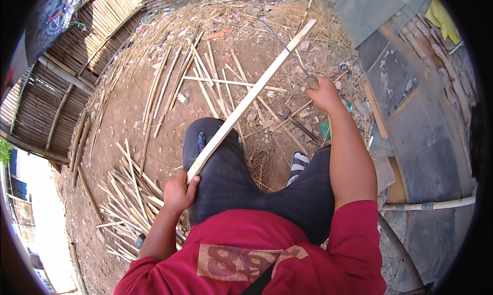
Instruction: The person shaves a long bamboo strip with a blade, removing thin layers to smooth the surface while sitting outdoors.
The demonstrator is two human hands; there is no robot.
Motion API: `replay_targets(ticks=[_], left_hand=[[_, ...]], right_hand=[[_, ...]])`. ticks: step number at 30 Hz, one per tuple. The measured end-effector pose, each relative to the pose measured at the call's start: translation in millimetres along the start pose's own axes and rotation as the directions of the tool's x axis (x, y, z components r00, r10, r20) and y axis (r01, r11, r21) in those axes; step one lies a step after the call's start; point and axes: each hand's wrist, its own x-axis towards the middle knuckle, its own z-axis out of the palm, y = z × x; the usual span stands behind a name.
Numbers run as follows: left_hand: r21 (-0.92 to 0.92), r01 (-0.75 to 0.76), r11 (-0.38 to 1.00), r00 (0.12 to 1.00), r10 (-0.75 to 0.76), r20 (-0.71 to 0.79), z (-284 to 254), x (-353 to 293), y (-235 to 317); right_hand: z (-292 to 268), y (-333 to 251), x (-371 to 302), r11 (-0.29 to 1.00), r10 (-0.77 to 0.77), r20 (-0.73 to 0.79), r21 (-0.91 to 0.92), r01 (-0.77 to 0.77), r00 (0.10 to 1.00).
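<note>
My left hand is closed around the near end of a long, pale bamboo strip. The strip slants over my left knee, up toward the far right. In my right hand is the handle of a long, thin-bladed knife. Its dark blade points away and to the left, crossing the strip near the far end; whether the two touch I cannot tell. Beyond my legs, a dark tool lies on the ground among loose sticks.
Cut strips lie heaped on the dirt at left. More strips are scattered ahead, below dry straw. A bamboo slat structure stands at left. Dark boards and poles fill the right side. A striped sandal shows between my legs.
</note>
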Motion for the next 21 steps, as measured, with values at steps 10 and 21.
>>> replay_targets(ticks=[10,21], left_hand=[[-0.011,-0.011,1.000,1.000,0.011,-0.009,1.4,-2.3,-3.1],[-0.031,-0.012,0.999,1.000,0.013,0.009,5.9,1.4,-10.0]], right_hand=[[13.4,-64.0,-38.6,0.834,-0.483,0.384,-0.072,0.547,0.787],[-4.0,-15.2,-12.2,0.993,-0.032,-0.009,0.116,0.033,0.999]])
